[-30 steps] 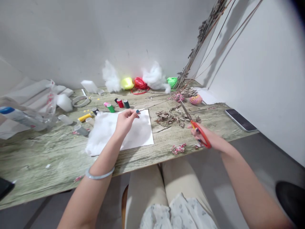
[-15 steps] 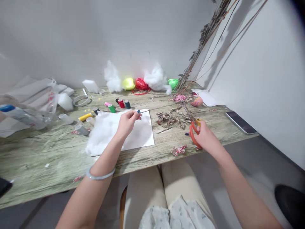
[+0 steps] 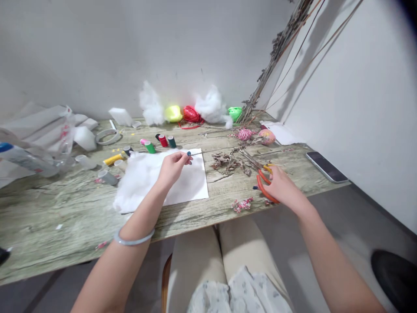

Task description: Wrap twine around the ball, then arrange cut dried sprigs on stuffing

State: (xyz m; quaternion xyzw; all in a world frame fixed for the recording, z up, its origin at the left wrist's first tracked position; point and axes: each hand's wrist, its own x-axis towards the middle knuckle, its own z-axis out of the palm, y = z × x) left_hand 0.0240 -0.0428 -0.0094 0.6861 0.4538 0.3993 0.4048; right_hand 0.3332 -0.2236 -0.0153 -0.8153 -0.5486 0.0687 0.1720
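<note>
My left hand [image 3: 173, 167] is above a white sheet [image 3: 190, 184], thumb and fingers pinched on a thin, dark stem [image 3: 197, 153] that points right. Fluffy white cotton [image 3: 138, 178] covers the sheet's left part. At the right, my right hand [image 3: 280, 184] grips scissors [image 3: 255, 162] by their orange-red handles. The blades angle away to the left, and their tips are beside a small heap of dried grey-brown plant pieces [image 3: 230, 161]. Whether the blades touch the heap I cannot tell. A cluster of pink-and-white bits [image 3: 241, 204] lies near the table edge, left of the scissors.
Thread spools [image 3: 150, 147] stand beyond the sheet. Along the wall are cotton tufts [image 3: 151, 104] and yellow, red and green string balls [image 3: 192, 114]. Dried branches [image 3: 267, 74] lean at the back right. A phone [image 3: 326, 167] lies at the right edge; plastic bags [image 3: 39, 126] are at left.
The scissors' tips have swung left and down towards the dried plant heap. My left hand keeps its pinch on the stem over the sheet. The whole view has shifted slightly.
</note>
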